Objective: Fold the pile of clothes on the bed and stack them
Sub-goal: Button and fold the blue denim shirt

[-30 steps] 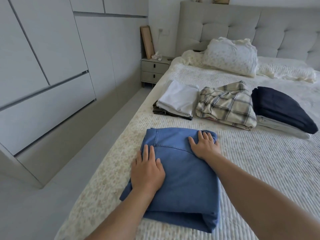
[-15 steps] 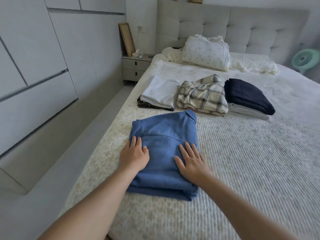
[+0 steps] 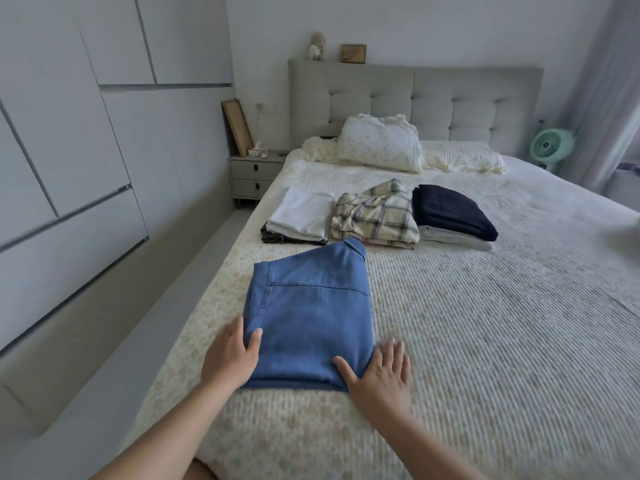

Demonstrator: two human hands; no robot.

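A folded blue denim garment (image 3: 308, 313) lies flat on the near left part of the bed (image 3: 485, 323). My left hand (image 3: 230, 355) is at its near left corner, thumb on top and straight fingers along the left edge. My right hand (image 3: 381, 372) is at the near right corner, thumb on the denim and blurred, straight fingers on the bedspread beside it. Behind the denim stand three folded stacks: a white piece on a dark one (image 3: 301, 216), a plaid shirt (image 3: 375, 216), and a navy piece on a light grey one (image 3: 450, 211).
Pillows (image 3: 381, 143) lean against the grey headboard. A nightstand (image 3: 254, 174) stands left of the bed, and grey wardrobe doors (image 3: 69, 168) line the left wall across a narrow floor strip. A green fan (image 3: 550, 145) stands at the far right.
Both hands slid toward me across the denim, from flat on its top to its near corners. The view pulled back and shows more of the room.
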